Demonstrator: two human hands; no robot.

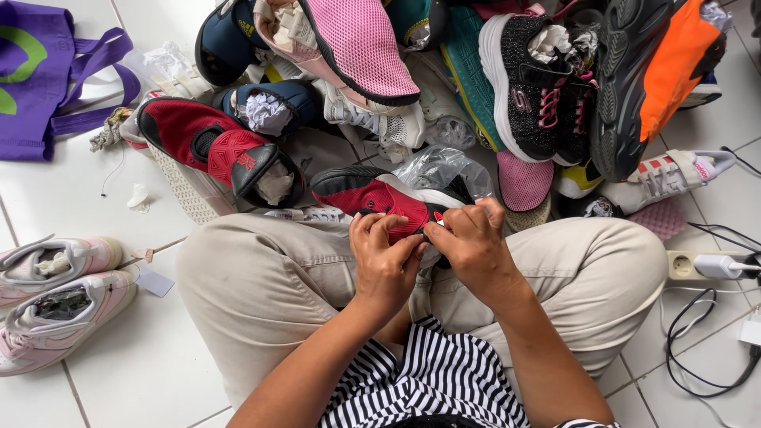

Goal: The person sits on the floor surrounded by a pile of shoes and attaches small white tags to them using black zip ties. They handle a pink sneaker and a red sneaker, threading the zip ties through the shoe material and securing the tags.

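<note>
Both hands pinching a red-and-black shoe, crumpled paper stuffed in piled shoes, purple bag

Our clothes from above

We wear beige trousers and a black-and-white striped top (short-sleeved, forearms bare), no rings or watch visible.

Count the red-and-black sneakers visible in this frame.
2: one red-and-black sneaker on the lap, held by the left hand and right hand; another lies left of it in the pile. More may be buried.
</note>
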